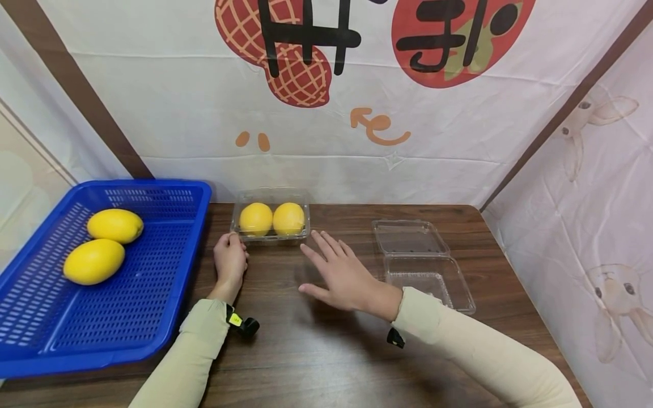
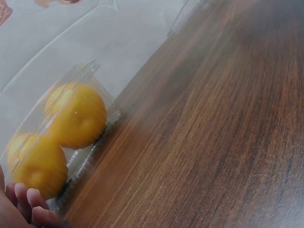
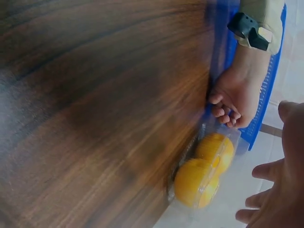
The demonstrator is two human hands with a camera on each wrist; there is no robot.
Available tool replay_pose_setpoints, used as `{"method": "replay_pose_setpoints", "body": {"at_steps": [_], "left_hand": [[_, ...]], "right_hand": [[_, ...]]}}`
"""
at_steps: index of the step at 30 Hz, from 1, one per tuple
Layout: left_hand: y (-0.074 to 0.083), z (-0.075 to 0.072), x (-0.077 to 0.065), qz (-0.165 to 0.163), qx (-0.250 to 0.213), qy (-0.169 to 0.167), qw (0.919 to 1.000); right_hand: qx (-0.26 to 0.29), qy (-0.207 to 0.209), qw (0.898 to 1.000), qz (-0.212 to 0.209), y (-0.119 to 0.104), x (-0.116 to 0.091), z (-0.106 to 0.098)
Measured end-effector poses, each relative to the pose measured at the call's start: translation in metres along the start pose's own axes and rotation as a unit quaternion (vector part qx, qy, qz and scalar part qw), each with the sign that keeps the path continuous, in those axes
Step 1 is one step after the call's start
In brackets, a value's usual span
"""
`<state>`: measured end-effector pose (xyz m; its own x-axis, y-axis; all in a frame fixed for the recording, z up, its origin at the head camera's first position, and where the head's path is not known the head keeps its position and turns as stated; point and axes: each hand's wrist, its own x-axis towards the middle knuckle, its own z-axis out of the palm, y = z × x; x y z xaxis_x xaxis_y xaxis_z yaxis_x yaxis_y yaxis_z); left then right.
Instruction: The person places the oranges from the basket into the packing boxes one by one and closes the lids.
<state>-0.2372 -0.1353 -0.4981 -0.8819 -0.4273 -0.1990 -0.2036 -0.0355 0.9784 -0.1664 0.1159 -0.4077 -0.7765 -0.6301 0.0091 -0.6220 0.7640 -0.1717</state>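
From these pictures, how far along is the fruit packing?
Done: two yellow fruits sit in a clear box that looks closed. In hand: the left hand is at the box's front left corner, the right hand spread nearby. Left, probably: two more fruits in the blue basket; the open container looks empty.

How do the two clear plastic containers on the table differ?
The left container holds two yellow fruits; the right container holds none. The left container appears closed, while the right container lies open, its lid spread behind its base. The left container sits beside the left hand; the right container lies near the right sleeve. Both are clear plastic and rest on the table.
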Motion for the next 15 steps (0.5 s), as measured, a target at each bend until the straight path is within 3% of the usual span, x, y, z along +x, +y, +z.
{"method": "replay_pose_setpoints", "body": {"at_steps": [8,15], "left_hand": [[0.000,-0.001,0.000,0.000,-0.002,-0.001,1.0000],[0.000,0.000,0.001,-0.001,0.002,0.000,1.0000]], "right_hand": [[-0.028,-0.012,1.000,-0.005,-0.001,-0.008,0.009],[-0.016,-0.023,1.000,0.000,0.001,-0.015,0.012]]}}
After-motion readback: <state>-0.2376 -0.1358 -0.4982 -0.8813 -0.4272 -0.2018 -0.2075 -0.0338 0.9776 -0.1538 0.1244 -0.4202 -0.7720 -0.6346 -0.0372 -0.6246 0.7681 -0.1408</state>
